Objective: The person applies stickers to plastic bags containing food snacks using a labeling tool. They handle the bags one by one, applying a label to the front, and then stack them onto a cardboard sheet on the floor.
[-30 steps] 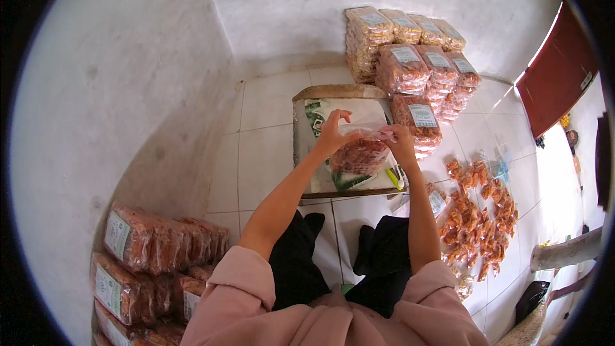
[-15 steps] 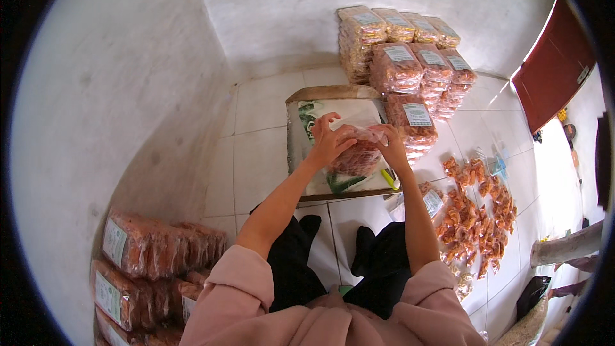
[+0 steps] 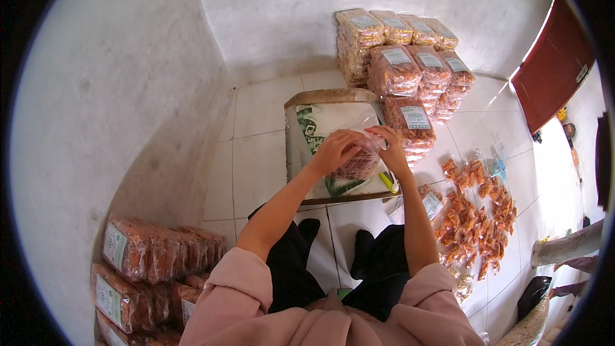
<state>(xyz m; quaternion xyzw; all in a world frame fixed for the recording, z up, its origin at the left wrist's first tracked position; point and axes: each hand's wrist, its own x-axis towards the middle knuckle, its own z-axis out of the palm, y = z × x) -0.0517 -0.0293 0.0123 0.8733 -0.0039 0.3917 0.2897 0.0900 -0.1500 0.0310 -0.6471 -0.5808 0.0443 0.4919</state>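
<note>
My left hand (image 3: pixel 336 147) has its fingers curled onto a clear plastic bag of reddish pieces (image 3: pixel 355 166) on a low worn board (image 3: pixel 295 186) covered by a white and green sheet. My right hand (image 3: pixel 390 148) pinches the bag's crinkled upper edge at its right side. The fingertips of my left hand are partly hidden by fingers and plastic. A yellow-green and white tool (image 3: pixel 387 181) lies by the board's front right corner, below my right hand.
Stacked packs (image 3: pixel 394 70) stand behind the board, against the wall. More packs (image 3: pixel 138 250) are piled at lower left. Small loose bags (image 3: pixel 474 211) lie on the tiled floor (image 3: pixel 256 160) at right. A red door (image 3: pixel 551 64) and a person's hand or foot (image 3: pixel 564 289) are at the right edge.
My left hand's fingers have moved rightward and closed more onto the bag. The bag's top now stands up higher between both hands, and the view has shifted slightly.
</note>
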